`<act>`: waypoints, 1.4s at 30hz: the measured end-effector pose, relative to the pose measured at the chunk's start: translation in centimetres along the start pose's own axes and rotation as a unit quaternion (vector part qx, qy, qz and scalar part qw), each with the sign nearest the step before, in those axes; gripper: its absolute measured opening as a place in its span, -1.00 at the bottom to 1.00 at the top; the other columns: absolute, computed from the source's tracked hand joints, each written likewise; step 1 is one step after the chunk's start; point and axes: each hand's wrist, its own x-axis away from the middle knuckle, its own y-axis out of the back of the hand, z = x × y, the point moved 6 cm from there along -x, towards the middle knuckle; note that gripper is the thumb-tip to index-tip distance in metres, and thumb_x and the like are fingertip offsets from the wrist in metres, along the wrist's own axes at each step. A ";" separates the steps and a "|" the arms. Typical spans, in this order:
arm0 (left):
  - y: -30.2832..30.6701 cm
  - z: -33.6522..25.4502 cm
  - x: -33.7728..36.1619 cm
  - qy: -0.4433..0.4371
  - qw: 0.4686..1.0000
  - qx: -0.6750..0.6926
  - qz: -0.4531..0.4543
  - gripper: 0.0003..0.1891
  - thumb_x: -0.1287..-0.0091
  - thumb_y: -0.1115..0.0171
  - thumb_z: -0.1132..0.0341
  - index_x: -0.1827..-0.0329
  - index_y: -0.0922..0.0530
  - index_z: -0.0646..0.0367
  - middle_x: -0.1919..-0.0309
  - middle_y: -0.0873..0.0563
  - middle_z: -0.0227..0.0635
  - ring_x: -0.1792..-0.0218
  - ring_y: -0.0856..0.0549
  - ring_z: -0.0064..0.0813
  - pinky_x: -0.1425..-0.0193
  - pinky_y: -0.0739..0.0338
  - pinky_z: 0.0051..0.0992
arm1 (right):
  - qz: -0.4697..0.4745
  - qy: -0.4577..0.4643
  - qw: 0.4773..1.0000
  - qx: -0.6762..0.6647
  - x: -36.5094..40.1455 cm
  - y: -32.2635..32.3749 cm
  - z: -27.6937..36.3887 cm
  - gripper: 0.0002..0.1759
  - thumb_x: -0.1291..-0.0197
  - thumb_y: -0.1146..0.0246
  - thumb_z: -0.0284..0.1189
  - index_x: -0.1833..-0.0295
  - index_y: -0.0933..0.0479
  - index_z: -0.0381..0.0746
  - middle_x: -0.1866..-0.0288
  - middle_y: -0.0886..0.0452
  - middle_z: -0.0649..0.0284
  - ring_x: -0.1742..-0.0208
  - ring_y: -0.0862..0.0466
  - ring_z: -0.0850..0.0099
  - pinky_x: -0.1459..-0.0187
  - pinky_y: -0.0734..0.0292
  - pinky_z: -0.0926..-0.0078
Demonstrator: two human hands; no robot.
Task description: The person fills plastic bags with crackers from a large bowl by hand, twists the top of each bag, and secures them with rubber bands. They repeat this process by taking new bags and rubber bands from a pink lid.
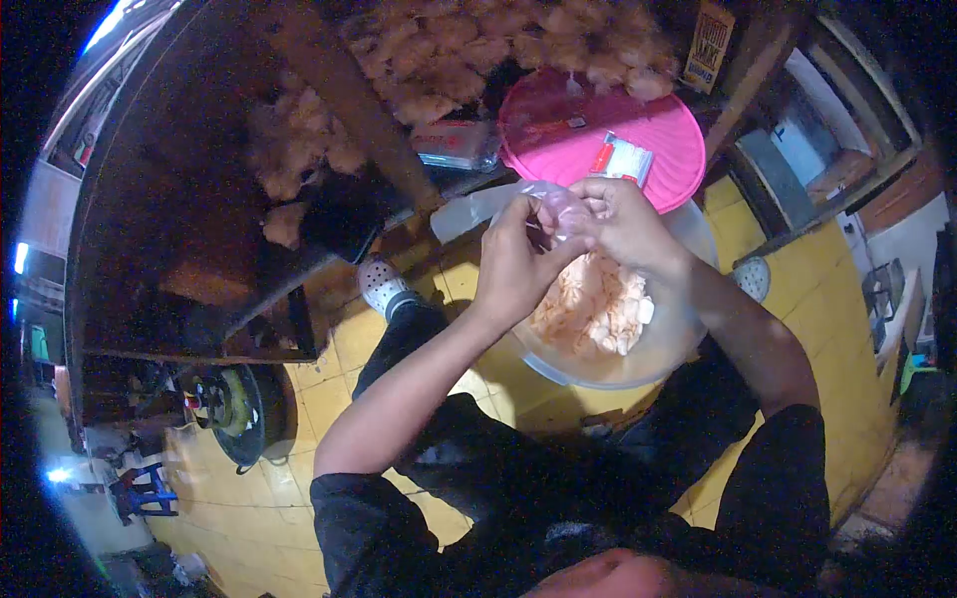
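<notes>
My left hand (518,261) and my right hand (630,231) meet in front of me, fingers pinched on a thin, purple-tinted plastic bag (566,211). What the bag contains, if anything, I cannot make out. Just below the hands is a large translucent tub (568,374) between my legs. Pale orange, crisp-looking pieces (588,309) fill part of it. Beyond my fingers lies a round pink lid (680,149) with a small red and white packet (626,159) on it.
A flat clear-wrapped pack (454,145) lies left of the pink lid. Many brownish-orange bundles (419,55) cover the dark wooden surface ahead. A wooden post (359,100) stands at the left. On the yellow tiled floor (329,399) sits a dark wok-like pan (261,419).
</notes>
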 end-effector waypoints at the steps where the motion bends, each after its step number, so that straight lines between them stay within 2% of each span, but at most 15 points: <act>1: -0.1 0.4 0.0 -0.017 1.000 0.000 -0.010 -0.59 -0.11 -0.54 0.22 0.26 -0.45 0.24 0.37 -0.63 -0.33 0.33 -0.59 -0.59 0.27 -0.52 -0.54 | 0.029 -0.010 0.999 -0.010 -0.1 -0.3 -0.1 -0.89 -0.26 -0.29 -0.51 0.17 -0.56 -0.34 0.40 -0.65 0.34 0.46 -0.54 0.66 0.46 -0.43 0.68; 5: -0.8 1.6 -0.3 -0.024 0.997 0.069 -0.006 -0.63 -0.18 -0.50 0.24 0.21 -0.47 0.25 0.37 -0.64 -0.37 0.33 -0.61 -0.62 0.26 -0.54 -0.56 | 0.034 -0.035 0.998 -0.038 0.1 -0.7 0.3 -0.88 -0.23 -0.34 -0.51 0.22 -0.55 -0.32 0.42 -0.64 0.36 0.46 -0.53 0.72 0.47 -0.40 0.75; 9: -1.2 4.0 -0.2 0.127 0.955 0.262 0.062 -0.82 -0.36 -0.30 0.34 0.16 -0.49 0.21 0.35 -0.66 -0.41 0.32 -0.62 -0.62 0.27 -0.56 -0.52 | 0.017 0.008 1.000 -0.012 -0.5 0.3 -0.5 -0.86 -0.19 -0.38 -0.51 0.25 -0.54 -0.30 0.46 -0.62 0.37 0.48 -0.54 0.69 0.48 -0.41 0.71; 11: -1.1 5.1 -0.1 0.186 0.934 0.296 0.068 -0.89 -0.41 -0.23 0.36 0.15 -0.50 0.19 0.36 -0.66 -0.42 0.32 -0.63 -0.62 0.27 -0.56 -0.50 | 0.008 0.119 0.965 0.234 -0.5 1.1 0.1 -0.87 -0.23 -0.33 -0.49 0.25 -0.52 -0.30 0.52 -0.58 0.35 0.50 -0.56 0.64 0.46 -0.45 0.64; 14: 0.0 6.2 -0.2 0.229 0.844 0.485 -0.024 -0.93 -0.45 -0.14 0.39 0.19 -0.42 0.11 0.27 -0.64 -0.34 0.32 -0.62 -0.51 0.24 -0.54 -0.51 | 0.104 0.053 0.895 0.431 0.3 0.8 -0.7 -0.93 -0.31 -0.20 -0.51 0.22 -0.50 -0.29 0.45 -0.59 0.34 0.39 -0.59 0.65 0.38 -0.47 0.64; 16: 0.8 6.5 -0.2 0.238 0.823 0.516 -0.006 -0.92 -0.44 -0.09 0.46 0.22 -0.38 0.08 0.23 -0.63 -0.29 0.29 -0.63 -0.44 0.21 -0.56 -0.45 | 0.148 -0.040 0.918 0.365 0.7 0.1 -2.1 -0.83 -0.37 -0.13 -0.39 0.19 -0.51 -0.28 0.47 -0.60 0.31 0.44 -0.61 0.54 0.38 -0.51 0.52; 19: 1.7 6.6 -0.3 0.197 0.857 0.473 0.055 -0.89 -0.35 -0.13 0.52 0.20 -0.39 0.11 0.26 -0.63 -0.25 0.22 -0.66 -0.44 0.18 -0.57 -0.38 | 0.247 -0.148 0.911 0.294 1.1 -0.6 -4.8 -0.67 -0.44 -0.01 -0.21 0.15 -0.51 -0.26 0.39 -0.64 0.18 0.35 -0.66 0.37 0.29 -0.57 0.31; 21: 4.0 2.6 -0.1 0.003 0.995 -0.028 0.092 -0.78 -0.19 -0.19 0.57 0.14 -0.40 0.17 0.26 -0.62 -0.18 0.20 -0.68 -0.30 0.17 -0.55 -0.34 | 0.307 -0.159 0.892 0.290 1.5 -0.9 -7.4 -0.61 -0.46 0.04 -0.15 0.13 -0.51 -0.24 0.30 -0.66 0.09 0.22 -0.69 0.30 0.19 -0.60 0.21; 27: 6.1 1.5 -0.7 -0.219 0.966 -0.135 -0.007 -0.65 0.06 -0.25 0.62 0.16 -0.46 0.21 0.18 -0.61 -0.13 0.17 -0.64 0.00 0.10 -0.54 -0.26 | 0.382 0.265 0.751 0.468 -0.3 -0.3 -14.0 -0.47 -0.41 0.05 -0.05 0.03 -0.54 -0.34 0.21 -0.59 -0.17 0.14 -0.64 0.05 -0.02 -0.50 0.14; 29: 6.1 1.7 -0.6 -0.227 0.965 -0.133 -0.011 -0.70 0.09 -0.24 0.64 0.25 -0.49 0.21 0.16 -0.62 -0.14 0.15 -0.65 -0.03 0.09 -0.54 -0.26 | 0.480 -0.056 0.552 0.680 -1.5 1.2 -18.5 -0.28 -0.24 -0.13 0.06 -0.44 -0.27 -0.04 -0.48 -0.22 0.03 -0.35 -0.39 0.06 -0.38 -0.28 0.07; 30: 5.7 2.1 -0.6 -0.211 0.969 -0.129 0.021 -0.75 0.12 -0.22 0.65 0.33 -0.51 0.21 0.15 -0.64 -0.16 0.15 -0.66 -0.04 0.09 -0.55 -0.26 | 0.480 -0.055 0.552 0.680 -1.5 2.1 -21.7 -0.28 -0.24 -0.13 0.06 -0.44 -0.27 -0.04 -0.48 -0.22 0.03 -0.35 -0.39 0.06 -0.38 -0.28 0.07; 32: 5.3 2.3 -0.4 -0.195 0.972 -0.124 0.051 -0.79 0.14 -0.20 0.66 0.41 -0.53 0.22 0.14 -0.65 -0.17 0.14 -0.67 -0.06 0.09 -0.56 -0.26 | 0.360 0.086 0.900 0.232 -2.2 3.8 -26.5 -0.19 -0.22 -0.15 0.08 -0.48 -0.18 -0.09 -0.49 -0.20 0.03 -0.39 -0.33 0.05 -0.33 -0.32 -0.01; 36: 4.6 2.4 -0.4 -0.189 0.973 -0.114 0.065 -0.82 0.12 -0.15 0.66 0.45 -0.55 0.22 0.23 -0.69 -0.15 0.16 -0.68 -0.07 0.08 -0.57 -0.25 | 0.294 -0.055 0.944 0.138 1.0 0.5 -22.2 -0.14 -0.20 -0.14 0.10 -0.48 -0.17 -0.18 -0.43 -0.29 0.05 -0.34 -0.39 0.07 -0.22 -0.45 0.02; 38: 4.0 2.0 -0.5 -0.183 0.976 -0.094 0.067 -0.82 0.11 -0.14 0.66 0.44 -0.56 0.23 0.28 -0.69 -0.13 0.17 -0.68 -0.07 0.08 -0.57 -0.24 | 0.440 -0.034 0.662 0.606 3.6 -0.1 -25.4 -0.35 -0.31 -0.15 0.06 -0.27 -0.33 -0.23 0.21 -0.57 0.29 0.28 -0.52 0.29 0.15 -0.47 0.23; 42: 3.0 1.8 -0.7 -0.157 0.983 -0.073 0.060 -0.84 0.02 -0.13 0.64 0.38 -0.56 0.24 0.35 -0.66 -0.07 0.22 -0.68 -0.03 0.08 -0.57 -0.22 | 0.470 -0.104 0.771 0.416 7.1 -0.5 -26.2 -0.53 -0.29 -0.20 -0.09 -0.11 -0.44 -0.23 0.29 -0.55 0.32 0.32 -0.50 0.40 0.28 -0.47 0.28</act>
